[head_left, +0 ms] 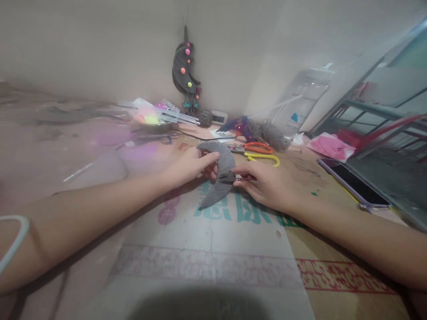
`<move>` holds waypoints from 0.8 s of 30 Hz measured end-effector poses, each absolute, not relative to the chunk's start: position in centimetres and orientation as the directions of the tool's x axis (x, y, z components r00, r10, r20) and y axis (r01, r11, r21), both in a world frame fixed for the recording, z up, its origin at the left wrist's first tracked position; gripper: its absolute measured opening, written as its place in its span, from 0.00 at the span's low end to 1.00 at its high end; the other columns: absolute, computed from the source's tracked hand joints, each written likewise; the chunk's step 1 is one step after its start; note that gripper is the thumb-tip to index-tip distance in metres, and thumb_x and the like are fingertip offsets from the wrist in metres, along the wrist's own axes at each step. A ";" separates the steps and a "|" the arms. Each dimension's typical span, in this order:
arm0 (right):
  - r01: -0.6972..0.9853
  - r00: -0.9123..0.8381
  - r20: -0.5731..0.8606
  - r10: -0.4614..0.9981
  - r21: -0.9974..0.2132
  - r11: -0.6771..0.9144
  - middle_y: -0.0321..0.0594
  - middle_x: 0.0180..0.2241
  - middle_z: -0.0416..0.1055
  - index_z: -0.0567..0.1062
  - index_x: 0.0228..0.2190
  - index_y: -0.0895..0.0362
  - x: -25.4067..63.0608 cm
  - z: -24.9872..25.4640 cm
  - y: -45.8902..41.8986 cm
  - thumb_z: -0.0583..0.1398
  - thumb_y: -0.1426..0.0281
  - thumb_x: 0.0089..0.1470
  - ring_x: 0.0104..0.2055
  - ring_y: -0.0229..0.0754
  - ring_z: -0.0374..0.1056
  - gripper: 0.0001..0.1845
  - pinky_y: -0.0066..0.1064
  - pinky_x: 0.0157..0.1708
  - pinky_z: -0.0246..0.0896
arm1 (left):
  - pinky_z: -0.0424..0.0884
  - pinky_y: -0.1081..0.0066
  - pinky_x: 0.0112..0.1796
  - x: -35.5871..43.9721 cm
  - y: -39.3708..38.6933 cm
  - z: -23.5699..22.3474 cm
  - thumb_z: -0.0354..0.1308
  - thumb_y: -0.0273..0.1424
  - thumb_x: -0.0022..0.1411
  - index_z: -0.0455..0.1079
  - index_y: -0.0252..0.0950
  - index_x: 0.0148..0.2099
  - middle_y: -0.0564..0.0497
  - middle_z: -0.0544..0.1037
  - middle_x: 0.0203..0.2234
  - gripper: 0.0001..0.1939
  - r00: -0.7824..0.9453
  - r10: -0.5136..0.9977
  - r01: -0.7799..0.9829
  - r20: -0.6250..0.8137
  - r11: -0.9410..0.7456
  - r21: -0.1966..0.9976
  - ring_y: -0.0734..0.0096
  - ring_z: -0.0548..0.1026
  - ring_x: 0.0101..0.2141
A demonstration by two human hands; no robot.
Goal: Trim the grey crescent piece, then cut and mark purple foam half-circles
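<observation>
A grey crescent moon wrapped in yarn (224, 162) is held above the cardboard, its lower tip pointing down and left. My left hand (200, 164) is closed on its inner left edge, with the thumb on the front face. At its right outer edge my right hand (256, 182) pinches a small dark clip-like piece (227, 177), which lies against the moon's face. The fingers partly hide this piece, so its exact kind is unclear. Just behind the moon lie scissors (262, 153) with orange and yellow handles.
Behind are a glue gun (238, 127), a grey yarn ball (271, 133) and a bowl of colourful bits with glue sticks (180, 116). A decorated moon (185, 69) hangs on the wall. A phone (355, 182) and plastic bottle (302, 102) are at right. Printed cardboard (253, 244) covers the table.
</observation>
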State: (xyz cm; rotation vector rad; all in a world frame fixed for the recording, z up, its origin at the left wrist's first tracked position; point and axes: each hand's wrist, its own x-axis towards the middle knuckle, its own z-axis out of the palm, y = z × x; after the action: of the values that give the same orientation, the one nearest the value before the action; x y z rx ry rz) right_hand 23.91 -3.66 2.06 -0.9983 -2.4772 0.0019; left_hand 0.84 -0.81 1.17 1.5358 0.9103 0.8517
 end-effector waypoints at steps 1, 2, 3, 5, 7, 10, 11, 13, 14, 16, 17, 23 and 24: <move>0.653 -0.629 0.423 0.652 -0.168 0.739 0.41 0.34 0.79 0.78 0.42 0.54 23.9 2.1 -3.7 0.59 0.64 0.61 0.35 0.44 0.74 0.11 0.33 0.34 0.65 | 0.68 0.74 0.27 0.8 -0.8 1.2 0.52 0.37 0.67 0.70 0.33 0.28 0.51 0.76 0.21 0.18 0.446 0.894 0.103 0.047 -0.104 0.989 0.75 0.73 0.22; 0.653 -0.626 0.425 0.653 -0.170 0.738 0.42 0.34 0.79 0.78 0.42 0.54 23.9 2.1 -3.7 0.59 0.64 0.61 0.35 0.44 0.74 0.11 0.33 0.34 0.65 | 0.67 0.74 0.27 0.8 -0.8 1.2 0.52 0.37 0.68 0.70 0.33 0.28 0.51 0.76 0.20 0.18 0.446 0.894 0.104 0.049 -0.106 0.989 0.75 0.73 0.22; 0.657 -0.621 0.424 0.659 -0.177 0.733 0.42 0.34 0.79 0.78 0.42 0.54 23.9 2.0 -3.7 0.59 0.64 0.61 0.35 0.44 0.74 0.11 0.33 0.35 0.65 | 0.67 0.74 0.27 0.8 -0.9 1.3 0.52 0.37 0.68 0.70 0.32 0.27 0.51 0.76 0.20 0.19 0.445 0.894 0.105 0.049 -0.106 0.989 0.75 0.73 0.22; 0.671 -0.608 0.414 0.678 -0.189 0.717 0.42 0.35 0.79 0.78 0.42 0.54 23.9 2.0 -3.7 0.59 0.64 0.61 0.35 0.45 0.74 0.12 0.34 0.35 0.65 | 0.67 0.74 0.27 0.8 -0.9 1.4 0.52 0.36 0.68 0.70 0.32 0.27 0.50 0.76 0.19 0.19 0.441 0.896 0.107 0.042 -0.099 0.989 0.74 0.73 0.22; 0.684 -0.598 0.405 0.692 -0.191 0.704 0.42 0.35 0.80 0.78 0.43 0.54 23.9 2.1 -3.7 0.60 0.64 0.61 0.36 0.45 0.74 0.12 0.33 0.35 0.65 | 0.67 0.74 0.27 0.8 -0.9 1.4 0.52 0.36 0.68 0.70 0.32 0.26 0.50 0.75 0.19 0.20 0.441 0.897 0.108 0.032 -0.088 0.990 0.74 0.73 0.22; 0.683 -0.603 0.400 0.690 -0.188 0.706 0.42 0.35 0.80 0.78 0.43 0.54 23.8 2.1 -3.7 0.59 0.64 0.61 0.36 0.44 0.74 0.12 0.33 0.34 0.64 | 0.67 0.74 0.28 0.8 -0.6 1.2 0.52 0.37 0.68 0.71 0.32 0.26 0.50 0.76 0.19 0.20 0.458 0.888 0.089 0.042 -0.093 0.992 0.74 0.73 0.22; 0.678 -0.606 0.404 0.685 -0.188 0.711 0.42 0.35 0.79 0.78 0.43 0.54 23.8 2.1 -3.7 0.59 0.64 0.61 0.36 0.44 0.74 0.12 0.32 0.34 0.64 | 0.67 0.74 0.27 0.7 -0.5 1.1 0.53 0.38 0.68 0.71 0.32 0.26 0.50 0.76 0.19 0.20 0.463 0.885 0.076 0.049 -0.095 0.993 0.74 0.74 0.22; 0.665 -0.614 0.418 0.669 -0.182 0.724 0.42 0.34 0.79 0.79 0.42 0.55 23.9 2.1 -3.7 0.59 0.64 0.61 0.35 0.43 0.74 0.11 0.32 0.34 0.64 | 0.66 0.74 0.27 0.6 -0.4 0.8 0.53 0.39 0.68 0.72 0.32 0.27 0.49 0.76 0.20 0.20 0.478 0.876 0.053 0.054 -0.090 0.995 0.74 0.74 0.23; 0.659 -0.618 0.429 0.659 -0.175 0.732 0.42 0.34 0.79 0.78 0.42 0.56 23.9 2.1 -3.7 0.59 0.65 0.62 0.34 0.43 0.74 0.11 0.32 0.34 0.64 | 0.66 0.74 0.26 0.5 -0.4 0.8 0.54 0.40 0.68 0.72 0.32 0.27 0.49 0.77 0.20 0.21 0.483 0.874 0.045 0.051 -0.082 0.996 0.73 0.75 0.23; 0.644 -0.625 0.451 0.637 -0.162 0.747 0.41 0.33 0.79 0.78 0.42 0.57 24.0 2.0 -3.6 0.59 0.65 0.62 0.33 0.42 0.74 0.11 0.31 0.33 0.64 | 0.66 0.74 0.26 0.4 -0.4 0.8 0.55 0.41 0.67 0.72 0.31 0.27 0.48 0.77 0.20 0.21 0.496 0.868 0.041 0.034 -0.063 0.997 0.73 0.75 0.23; 0.638 -0.630 0.458 0.628 -0.157 0.754 0.41 0.33 0.79 0.78 0.42 0.56 24.0 1.9 -3.6 0.59 0.65 0.62 0.33 0.42 0.74 0.11 0.31 0.33 0.64 | 0.66 0.74 0.26 0.4 -0.4 0.8 0.56 0.41 0.67 0.72 0.31 0.26 0.47 0.77 0.20 0.21 0.501 0.865 0.038 0.032 -0.059 0.998 0.73 0.75 0.23; 0.584 -0.662 0.510 0.549 -0.108 0.805 0.41 0.32 0.79 0.77 0.41 0.58 24.0 1.9 -3.6 0.60 0.66 0.62 0.31 0.41 0.73 0.10 0.30 0.31 0.64 | 0.68 0.74 0.28 0.3 -0.3 0.5 0.57 0.40 0.66 0.73 0.32 0.27 0.49 0.78 0.22 0.19 0.552 0.831 -0.049 0.076 -0.059 0.997 0.73 0.76 0.23; 0.581 -0.664 0.514 0.543 -0.103 0.807 0.41 0.31 0.78 0.77 0.41 0.58 24.0 1.9 -3.6 0.60 0.66 0.62 0.31 0.41 0.73 0.10 0.30 0.31 0.64 | 0.69 0.74 0.28 0.3 -0.3 0.4 0.57 0.40 0.66 0.73 0.32 0.28 0.49 0.78 0.22 0.19 0.555 0.828 -0.059 0.079 -0.055 0.997 0.73 0.76 0.23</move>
State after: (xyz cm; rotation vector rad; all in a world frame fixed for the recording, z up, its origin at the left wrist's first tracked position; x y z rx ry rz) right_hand 23.99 -3.59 1.90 -0.8309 -2.4562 -0.0944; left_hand 0.31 -0.27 0.44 1.4530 0.7022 0.8297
